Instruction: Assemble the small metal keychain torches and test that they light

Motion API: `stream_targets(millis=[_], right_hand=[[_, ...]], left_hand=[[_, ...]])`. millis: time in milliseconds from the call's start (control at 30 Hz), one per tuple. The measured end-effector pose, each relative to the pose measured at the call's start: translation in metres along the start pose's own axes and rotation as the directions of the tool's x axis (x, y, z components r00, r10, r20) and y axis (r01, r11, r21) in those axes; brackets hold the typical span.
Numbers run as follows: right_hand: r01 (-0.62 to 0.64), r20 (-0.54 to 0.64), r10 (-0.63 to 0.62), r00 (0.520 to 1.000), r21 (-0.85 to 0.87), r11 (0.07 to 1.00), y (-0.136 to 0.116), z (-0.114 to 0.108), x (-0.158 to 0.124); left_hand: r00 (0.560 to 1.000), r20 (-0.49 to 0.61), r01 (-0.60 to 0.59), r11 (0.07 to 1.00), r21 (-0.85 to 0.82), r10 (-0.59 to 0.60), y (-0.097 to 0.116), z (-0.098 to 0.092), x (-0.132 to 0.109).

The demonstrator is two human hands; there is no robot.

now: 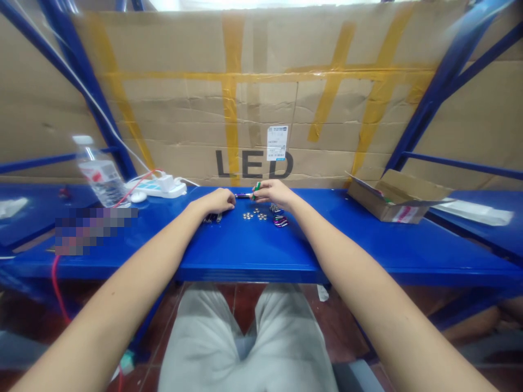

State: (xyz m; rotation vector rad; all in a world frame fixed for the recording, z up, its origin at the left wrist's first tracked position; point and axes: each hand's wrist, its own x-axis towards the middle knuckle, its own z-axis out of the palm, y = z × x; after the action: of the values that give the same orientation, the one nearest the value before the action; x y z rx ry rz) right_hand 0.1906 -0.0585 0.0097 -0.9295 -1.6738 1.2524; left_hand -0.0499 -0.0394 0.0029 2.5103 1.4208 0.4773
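Observation:
My right hand pinches a small green piece between thumb and fingers, just above the blue table. A slim shiny purple piece lies between my hands, its right end close to the right fingertips. My left hand is closed with its fingers curled down, and anything in them is hidden. Small dark metal pieces lie under and beside it. Several small round silvery pieces lie in front of my hands. Under my right wrist is a pile of shiny purple and silver pieces.
The blue table stands against a large taped carton. An open cardboard box is at the right. At the left are a tilted-looking water bottle, a white power strip with cables, and a blurred-out patch with a red cable.

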Motion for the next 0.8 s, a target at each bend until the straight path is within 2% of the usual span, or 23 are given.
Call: stream_targets(millis=[100,200,267,400,533,600,667,733,800], right_hand=[[0.065,-0.057,-0.075,0.996,-0.17,0.983,0.003,0.0,0.003],[0.117,-0.078,-0.17,0.982,-0.455,0.883,0.008,-0.001,0.007],[0.134,-0.066,-0.205,0.976,-0.561,0.817,0.011,-0.001,0.009],[0.161,-0.04,-0.241,0.97,-0.639,0.753,0.013,-0.001,0.01],[0.152,-0.039,-0.229,0.973,-0.637,0.755,0.013,-0.002,0.009],[0.145,-0.041,-0.22,0.975,-0.633,0.76,0.012,-0.002,0.008],[0.133,-0.045,-0.209,0.977,-0.636,0.76,0.011,-0.002,0.007],[0.125,-0.045,-0.198,0.979,-0.638,0.759,0.009,-0.001,0.005],[0.126,-0.039,-0.194,0.98,-0.636,0.761,0.008,0.0,0.003]], left_hand=[[0.999,0.005,0.036,0.999,0.003,-0.036,0.003,0.0,0.0],[0.998,-0.01,0.061,0.998,-0.019,-0.061,0.006,-0.002,-0.002],[0.999,-0.007,0.054,0.998,-0.02,-0.054,0.008,-0.002,-0.003],[0.999,0.024,0.024,0.999,-0.025,-0.024,0.009,-0.003,-0.002],[1.0,0.016,0.0,0.999,-0.052,0.001,0.008,-0.001,-0.003],[0.998,-0.047,-0.046,0.997,-0.058,0.043,0.011,0.001,-0.003],[0.977,-0.186,-0.122,0.989,-0.078,0.105,0.019,0.003,-0.003],[0.918,-0.363,-0.214,0.971,-0.11,0.162,0.031,0.004,-0.002],[0.859,-0.469,-0.295,0.948,-0.123,0.206,0.043,0.006,-0.001]])
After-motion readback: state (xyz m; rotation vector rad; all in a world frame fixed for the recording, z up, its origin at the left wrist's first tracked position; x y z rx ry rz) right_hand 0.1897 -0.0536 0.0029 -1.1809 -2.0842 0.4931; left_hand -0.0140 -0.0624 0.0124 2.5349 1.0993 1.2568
